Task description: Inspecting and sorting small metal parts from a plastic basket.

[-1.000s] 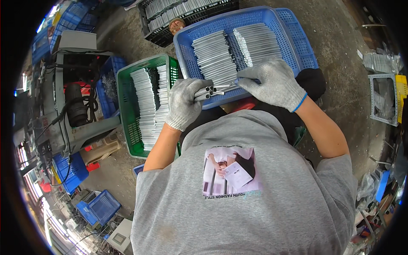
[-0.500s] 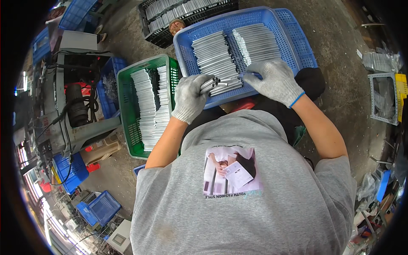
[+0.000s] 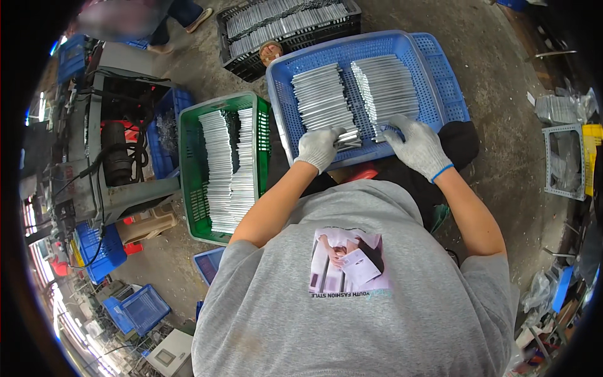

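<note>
My left hand (image 3: 318, 148), in a pale knitted glove, is closed round the left ends of a few silvery metal tubes (image 3: 349, 144). They lie at the near end of the left row of tubes (image 3: 320, 94) in a blue perforated basket (image 3: 279, 94). My right hand (image 3: 419, 146), gloved too with a blue cuff edge, hovers by the near end of the right row (image 3: 386, 88). Its thumb and fingers curve apart, and I see no tube between them.
Left of the blue basket stands a green basket (image 3: 184, 135) with two rows of tubes. A black crate (image 3: 229, 66) of tubes sits beyond. A machine (image 3: 119, 204) is at far left; a person's feet (image 3: 200, 20) show at the top left.
My left hand has moved right and down onto the left row, bringing its tubes into the blue basket. My right hand has shifted slightly right and nearer. A person has appeared at the top left.
</note>
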The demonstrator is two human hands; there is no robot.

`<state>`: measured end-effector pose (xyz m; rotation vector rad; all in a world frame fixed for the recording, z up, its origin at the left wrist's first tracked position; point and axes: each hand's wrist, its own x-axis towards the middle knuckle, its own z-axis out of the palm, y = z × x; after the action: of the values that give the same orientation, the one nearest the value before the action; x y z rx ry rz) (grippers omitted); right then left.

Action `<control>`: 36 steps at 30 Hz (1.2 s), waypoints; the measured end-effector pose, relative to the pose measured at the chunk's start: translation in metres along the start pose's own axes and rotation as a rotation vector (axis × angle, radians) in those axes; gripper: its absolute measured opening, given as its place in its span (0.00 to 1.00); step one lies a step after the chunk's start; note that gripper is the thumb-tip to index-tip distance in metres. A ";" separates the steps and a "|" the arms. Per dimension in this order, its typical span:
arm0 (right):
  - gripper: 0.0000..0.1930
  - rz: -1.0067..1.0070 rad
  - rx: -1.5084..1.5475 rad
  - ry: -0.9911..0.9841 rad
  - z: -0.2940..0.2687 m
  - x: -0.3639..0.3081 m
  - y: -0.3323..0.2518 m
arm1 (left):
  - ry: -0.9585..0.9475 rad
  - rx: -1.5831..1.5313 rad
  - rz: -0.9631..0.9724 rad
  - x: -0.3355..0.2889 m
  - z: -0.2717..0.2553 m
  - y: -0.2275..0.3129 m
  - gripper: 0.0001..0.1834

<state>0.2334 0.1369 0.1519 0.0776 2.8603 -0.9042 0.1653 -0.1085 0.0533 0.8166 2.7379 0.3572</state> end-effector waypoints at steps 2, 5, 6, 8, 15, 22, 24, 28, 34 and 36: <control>0.16 0.016 0.003 -0.002 -0.004 0.000 0.000 | -0.009 -0.078 -0.027 -0.002 -0.008 -0.001 0.18; 0.15 -0.035 -0.006 0.009 -0.009 -0.004 -0.005 | -0.017 -0.217 -0.080 -0.007 -0.027 -0.007 0.19; 0.14 -0.067 -0.011 0.018 -0.012 -0.005 -0.008 | 0.046 -0.310 -0.048 -0.011 -0.034 -0.011 0.18; 0.13 -0.109 -0.030 0.001 -0.017 -0.007 -0.016 | 0.014 -0.579 -0.063 -0.016 -0.046 -0.016 0.12; 0.14 -0.248 -0.070 -0.009 -0.026 -0.012 -0.041 | -0.032 -0.798 0.019 -0.033 -0.078 -0.023 0.16; 0.15 -0.318 -0.140 -0.071 -0.026 -0.011 -0.045 | 0.006 -0.650 0.070 -0.039 -0.083 -0.015 0.14; 0.15 -0.310 -0.155 -0.091 -0.026 -0.011 -0.045 | 0.031 -0.619 0.119 -0.040 -0.083 -0.014 0.13; 0.15 -0.269 -0.177 -0.087 -0.025 -0.009 -0.045 | 0.110 -0.567 0.161 -0.043 -0.083 -0.009 0.10; 0.14 -0.233 -0.231 -0.223 -0.022 -0.010 -0.048 | 0.315 -0.427 0.208 -0.044 -0.082 0.001 0.07; 0.13 -0.269 -0.194 -0.178 -0.022 -0.012 -0.049 | 0.376 -0.364 0.209 -0.047 -0.085 0.007 0.08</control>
<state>0.2378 0.1101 0.1994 -0.3959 2.8131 -0.6303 0.1803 -0.1431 0.1429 1.0152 2.7808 1.1172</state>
